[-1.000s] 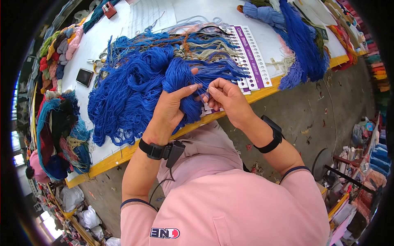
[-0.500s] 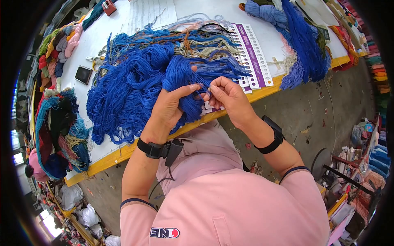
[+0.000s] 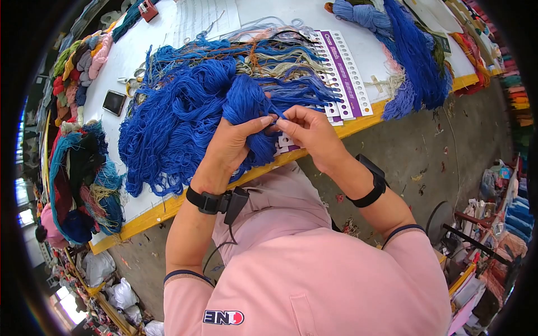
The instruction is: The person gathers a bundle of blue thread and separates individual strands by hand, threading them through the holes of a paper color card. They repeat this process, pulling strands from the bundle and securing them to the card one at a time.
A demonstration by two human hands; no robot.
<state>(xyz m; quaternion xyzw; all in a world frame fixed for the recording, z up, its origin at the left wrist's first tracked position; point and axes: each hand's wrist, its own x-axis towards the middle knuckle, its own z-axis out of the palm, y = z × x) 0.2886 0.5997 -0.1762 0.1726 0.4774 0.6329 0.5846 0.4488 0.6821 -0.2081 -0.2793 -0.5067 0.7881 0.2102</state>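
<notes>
A large heap of blue embroidery thread (image 3: pixel 168 123) lies at the table's front edge. My left hand (image 3: pixel 232 137) is closed around a bunched skein of the same blue thread (image 3: pixel 246 101), thumb on its right side. Close beside it, my right hand (image 3: pixel 311 131) pinches a few blue strands at the skein's right side. The fingertips of both hands almost meet there. Behind them, white and purple punched thread cards (image 3: pixel 344 78) carry many strands in blue, cream and orange.
Scissors (image 3: pixel 133 84) and a black-faced device (image 3: pixel 114 102) lie left of the heap. Coloured skeins (image 3: pixel 84 61) line the left side. More blue hanks (image 3: pixel 417 61) hang over the yellow table edge (image 3: pixel 151 219) at right. A paper sheet (image 3: pixel 204 19) lies at the back.
My right hand has shifted slightly left, closer to my left hand, and its fingers now pinch nearer the skein. The left hand keeps its hold, nearly still.
</notes>
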